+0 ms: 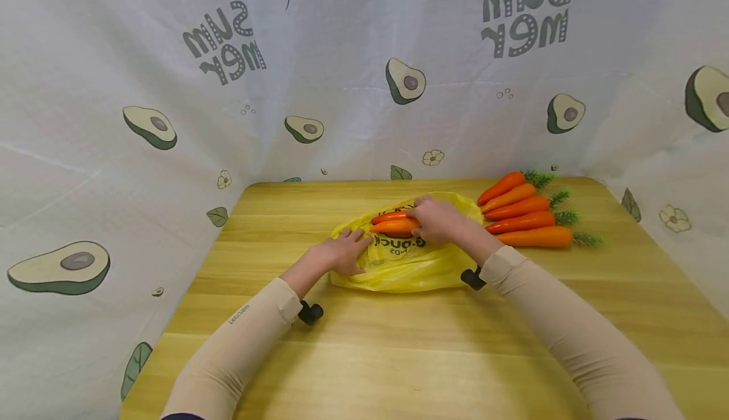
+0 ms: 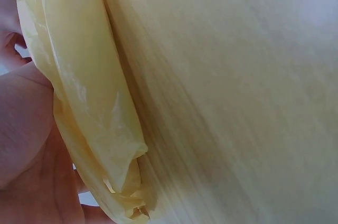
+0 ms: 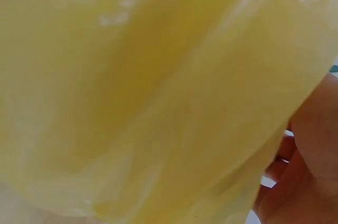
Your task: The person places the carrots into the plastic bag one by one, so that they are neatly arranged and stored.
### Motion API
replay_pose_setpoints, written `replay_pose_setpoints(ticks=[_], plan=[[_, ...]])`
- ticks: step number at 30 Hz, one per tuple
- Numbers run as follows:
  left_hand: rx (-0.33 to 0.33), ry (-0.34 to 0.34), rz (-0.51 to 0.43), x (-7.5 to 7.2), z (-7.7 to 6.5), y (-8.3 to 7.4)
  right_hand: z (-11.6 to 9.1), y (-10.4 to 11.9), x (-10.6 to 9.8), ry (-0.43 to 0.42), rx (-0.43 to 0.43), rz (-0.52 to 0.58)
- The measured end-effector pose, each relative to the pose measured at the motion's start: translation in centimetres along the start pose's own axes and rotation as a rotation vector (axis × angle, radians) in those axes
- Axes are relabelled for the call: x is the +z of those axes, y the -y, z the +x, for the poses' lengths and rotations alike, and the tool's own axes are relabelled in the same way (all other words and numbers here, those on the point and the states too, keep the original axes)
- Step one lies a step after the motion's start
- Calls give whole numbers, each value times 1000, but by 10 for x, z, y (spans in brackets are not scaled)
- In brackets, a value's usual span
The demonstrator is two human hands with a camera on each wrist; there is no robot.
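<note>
A yellow plastic bag with dark printing lies spread on the table, and two orange-red carrots rest on top of it, tips to the left. My right hand grips their right ends and hides their tops. On the bag's left part rests my left hand, its fingers spread just left of the carrot tips. In the left wrist view, the bag's edge bulges beside the left palm. Yellow plastic fills most of the right wrist view, with part of the right hand at its edge.
Several carrots with green tops lie fanned in a row right of the bag, tips toward it. The wooden table reaches back to a white cloth printed with avocados. Small dark devices are strapped at both wrists.
</note>
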State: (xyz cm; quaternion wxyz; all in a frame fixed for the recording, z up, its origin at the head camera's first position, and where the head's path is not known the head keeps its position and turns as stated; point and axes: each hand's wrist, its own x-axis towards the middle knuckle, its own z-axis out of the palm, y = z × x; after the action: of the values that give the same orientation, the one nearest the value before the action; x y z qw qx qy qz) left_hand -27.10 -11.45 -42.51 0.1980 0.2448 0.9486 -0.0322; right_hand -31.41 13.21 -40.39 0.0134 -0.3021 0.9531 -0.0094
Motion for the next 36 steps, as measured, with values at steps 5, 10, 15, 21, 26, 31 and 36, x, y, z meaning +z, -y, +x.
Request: replay_pose_setpoints(ticks=[5, 10, 15, 21, 26, 31, 36], plan=[[1, -7, 0, 2, 1, 1, 0, -2, 5, -38, -4, -2], [1, -11, 3, 1, 0, 1, 1, -3, 9, -74, -19, -5], [4, -13, -1, 0, -1, 0, 2, -2, 12, -86, -34, -10], [-6, -12, -1, 2, 1, 0, 0, 0, 15, -99, -37, -1], [-14, -3, -5, 3, 1, -2, -4, 1, 14, -101, -47, 12], [-17, -4, -6, 3, -1, -3, -8, 3, 11, -99, -45, 7], [-25, -6, -4, 2, -3, -3, -10, 3, 6, -91, -41, 7]])
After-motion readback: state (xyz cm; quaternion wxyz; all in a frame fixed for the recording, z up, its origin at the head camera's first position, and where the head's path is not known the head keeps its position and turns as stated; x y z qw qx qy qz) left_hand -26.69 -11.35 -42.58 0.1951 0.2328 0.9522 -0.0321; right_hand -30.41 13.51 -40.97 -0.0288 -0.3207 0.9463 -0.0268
